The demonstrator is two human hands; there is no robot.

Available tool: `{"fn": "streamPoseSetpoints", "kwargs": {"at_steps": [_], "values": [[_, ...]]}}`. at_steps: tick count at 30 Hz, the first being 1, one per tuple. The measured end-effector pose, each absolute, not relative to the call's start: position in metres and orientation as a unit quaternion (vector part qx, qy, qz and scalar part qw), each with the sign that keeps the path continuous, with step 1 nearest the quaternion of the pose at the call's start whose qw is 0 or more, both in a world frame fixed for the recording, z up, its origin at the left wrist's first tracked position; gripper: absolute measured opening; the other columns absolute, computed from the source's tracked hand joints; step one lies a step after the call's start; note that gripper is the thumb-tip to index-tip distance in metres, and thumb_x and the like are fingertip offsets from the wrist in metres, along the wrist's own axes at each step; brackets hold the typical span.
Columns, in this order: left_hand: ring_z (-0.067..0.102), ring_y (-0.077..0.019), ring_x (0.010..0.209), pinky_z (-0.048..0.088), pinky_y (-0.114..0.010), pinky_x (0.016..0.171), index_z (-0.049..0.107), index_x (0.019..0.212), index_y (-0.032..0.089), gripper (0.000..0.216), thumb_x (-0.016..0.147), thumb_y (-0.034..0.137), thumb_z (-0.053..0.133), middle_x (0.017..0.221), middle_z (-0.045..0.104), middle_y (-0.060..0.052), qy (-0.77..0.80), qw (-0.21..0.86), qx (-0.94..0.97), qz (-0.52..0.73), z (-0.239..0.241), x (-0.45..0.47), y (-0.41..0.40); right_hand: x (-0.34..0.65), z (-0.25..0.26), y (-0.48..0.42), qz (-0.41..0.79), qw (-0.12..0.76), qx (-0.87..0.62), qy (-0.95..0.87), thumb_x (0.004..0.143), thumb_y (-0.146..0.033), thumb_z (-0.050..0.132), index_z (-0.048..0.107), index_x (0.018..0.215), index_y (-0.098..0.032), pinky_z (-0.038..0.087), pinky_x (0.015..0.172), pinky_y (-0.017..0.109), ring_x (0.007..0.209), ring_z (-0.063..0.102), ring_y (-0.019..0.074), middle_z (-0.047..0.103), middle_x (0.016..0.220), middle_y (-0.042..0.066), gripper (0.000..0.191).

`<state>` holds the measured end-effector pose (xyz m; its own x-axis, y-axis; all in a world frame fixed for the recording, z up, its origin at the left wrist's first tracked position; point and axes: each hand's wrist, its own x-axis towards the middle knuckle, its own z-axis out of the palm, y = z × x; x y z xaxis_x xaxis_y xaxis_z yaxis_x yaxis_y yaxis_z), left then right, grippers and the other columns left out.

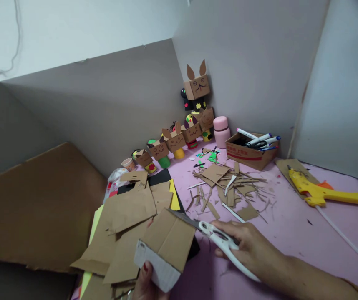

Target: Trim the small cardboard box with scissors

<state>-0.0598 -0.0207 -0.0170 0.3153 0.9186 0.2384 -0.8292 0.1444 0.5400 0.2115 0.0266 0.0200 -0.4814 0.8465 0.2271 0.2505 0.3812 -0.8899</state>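
My left hand (146,283) holds a folded piece of brown cardboard (169,241) with a white underside, low in the view near the front edge. My right hand (248,246) grips white-handled scissors (219,239); their blades (182,216) lie along the top edge of that cardboard piece, cutting into it. Under and left of the piece lies a heap of loose cardboard sheets (125,225) with yellow and black paper between them.
Cardboard strips and scraps (232,187) litter the pink tabletop (291,225). A yellow glue gun (323,192) lies right with its white cord. A small box of markers (250,152), a pink bottle (221,131) and several cardboard animal figures (174,143) line the grey back wall. A large cardboard sheet (35,208) leans at left.
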Motion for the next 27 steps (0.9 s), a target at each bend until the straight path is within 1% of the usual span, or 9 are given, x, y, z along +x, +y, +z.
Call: {"fn": "streamPoseSetpoints", "kwargs": {"at_steps": [2,5,7,10,15,18,22,24,27], "values": [[0.041,-0.0217,0.128,0.026,-0.04,0.109,0.036,0.136,0.038,0.045,0.093,0.027,0.041,0.133,0.056,-0.004,0.069,0.749,0.302,0.585,-0.016,-0.06,-0.02,0.211,0.02,0.026,0.457,0.357,-0.352,-0.735,0.077,-0.021,0.062,0.067,0.092,-0.02,0.044,0.065,0.024,0.069,0.055,0.0155,0.065,0.077,-0.001,0.016],[0.043,-0.0238,0.128,0.034,-0.04,0.106,0.046,0.131,0.034,0.039,0.093,0.026,0.041,0.132,0.057,-0.006,0.065,0.746,0.302,0.591,-0.014,-0.06,-0.019,0.21,0.02,0.024,0.524,0.342,-0.339,-0.702,0.075,-0.022,0.063,0.068,0.097,-0.022,0.047,0.067,0.025,0.075,0.057,0.0175,0.066,0.082,-0.001,0.023],[0.044,-0.0246,0.127,0.035,-0.04,0.105,0.05,0.129,0.033,0.038,0.093,0.028,0.042,0.131,0.058,-0.007,0.073,0.747,0.303,0.588,-0.014,-0.06,-0.019,0.209,0.02,0.023,0.55,0.334,-0.339,-0.686,0.074,-0.023,0.064,0.067,0.105,-0.023,0.048,0.069,0.026,0.08,0.058,0.0194,0.066,0.085,-0.001,0.032],[0.046,-0.0247,0.125,0.035,-0.041,0.105,0.053,0.127,0.031,0.036,0.093,0.027,0.042,0.129,0.06,-0.008,0.086,0.739,0.308,0.593,-0.015,-0.06,-0.018,0.21,0.017,0.024,0.575,0.336,-0.334,-0.668,0.074,-0.022,0.066,0.062,0.119,-0.023,0.048,0.069,0.026,0.085,0.058,0.0203,0.066,0.091,0.002,0.046],[0.047,-0.024,0.125,0.037,-0.04,0.103,0.056,0.125,0.029,0.036,0.095,0.03,0.036,0.128,0.061,-0.008,0.079,0.743,0.315,0.585,-0.016,-0.059,-0.019,0.211,0.012,0.027,0.632,0.328,-0.314,-0.628,0.073,-0.024,0.068,0.057,0.126,-0.021,0.046,0.065,0.024,0.076,0.056,0.0161,0.066,0.099,0.004,0.054],[0.046,-0.0225,0.126,0.034,-0.04,0.105,0.054,0.126,0.032,0.037,0.095,0.031,0.035,0.128,0.062,-0.006,0.072,0.743,0.313,0.587,-0.014,-0.058,-0.019,0.21,0.017,0.027,0.616,0.336,-0.334,-0.629,0.072,-0.02,0.067,0.057,0.126,-0.021,0.046,0.073,0.027,0.082,0.057,0.0181,0.066,0.105,0.004,0.055],[0.047,-0.0232,0.126,0.033,-0.041,0.106,0.05,0.13,0.03,0.039,0.095,0.032,0.033,0.13,0.06,-0.008,0.067,0.738,0.311,0.595,-0.015,-0.058,-0.018,0.209,0.024,0.025,0.557,0.325,-0.385,-0.661,0.067,-0.013,0.065,0.059,0.124,-0.023,0.045,0.081,0.032,0.091,0.058,0.0228,0.065,0.112,0.006,0.058],[0.047,-0.022,0.126,0.031,-0.041,0.107,0.046,0.133,0.033,0.04,0.095,0.032,0.034,0.13,0.06,-0.006,0.063,0.744,0.31,0.589,-0.017,-0.06,-0.018,0.209,0.025,0.025,0.518,0.325,-0.404,-0.68,0.065,-0.012,0.065,0.06,0.123,-0.022,0.044,0.083,0.034,0.091,0.058,0.0236,0.065,0.109,0.006,0.059],[0.049,-0.0206,0.124,0.029,-0.04,0.108,0.04,0.136,0.036,0.042,0.095,0.03,0.035,0.128,0.062,-0.004,0.067,0.752,0.307,0.579,-0.022,-0.064,-0.019,0.208,0.024,0.026,0.471,0.335,-0.413,-0.704,0.066,-0.015,0.066,0.063,0.119,-0.022,0.044,0.08,0.034,0.086,0.058,0.0232,0.067,0.099,0.006,0.053]]}}
